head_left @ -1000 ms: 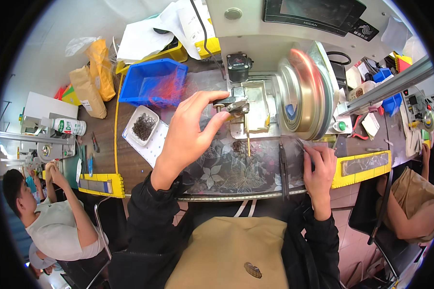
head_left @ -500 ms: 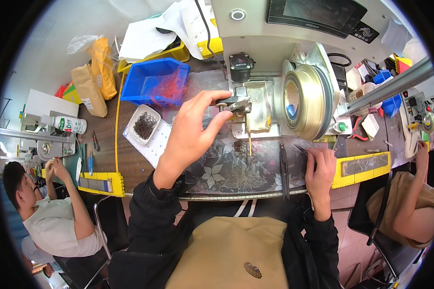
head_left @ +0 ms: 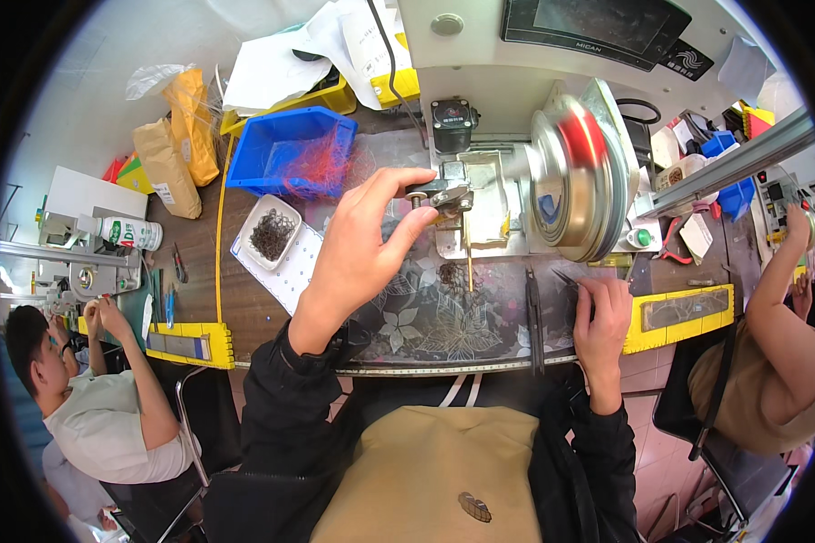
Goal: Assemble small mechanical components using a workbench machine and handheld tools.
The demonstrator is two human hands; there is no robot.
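My left hand [head_left: 367, 240] reaches to a small metal clamp [head_left: 453, 195] on the machine. Its index finger lies along the top and its thumb below, with the clamp's screw knob between them. A thin brass-coloured rod [head_left: 469, 258] points from the clamp toward me. My right hand [head_left: 602, 317] rests at the mat's right edge, fingers curled round dark pointed tweezers [head_left: 565, 278], whose tips stick out leftward; the rest is hidden. Right of the clamp, a large metal wheel [head_left: 557, 195] is blurred, with a red streak on its rim. Small dark coils [head_left: 449, 273] lie under the rod.
A second pair of tweezers [head_left: 534, 317] lies on the patterned mat [head_left: 407, 317]. Leftward are a white dish [head_left: 270, 233] of dark coils and a blue bin [head_left: 290, 149] with red wire. Red-handled pliers [head_left: 672, 242] lie right. People sit on both sides.
The metal wheel, sharp before, is now blurred with a red streak. The ring light on the machine's button has gone dark. The person at right has raised an arm. My hands stay in place.
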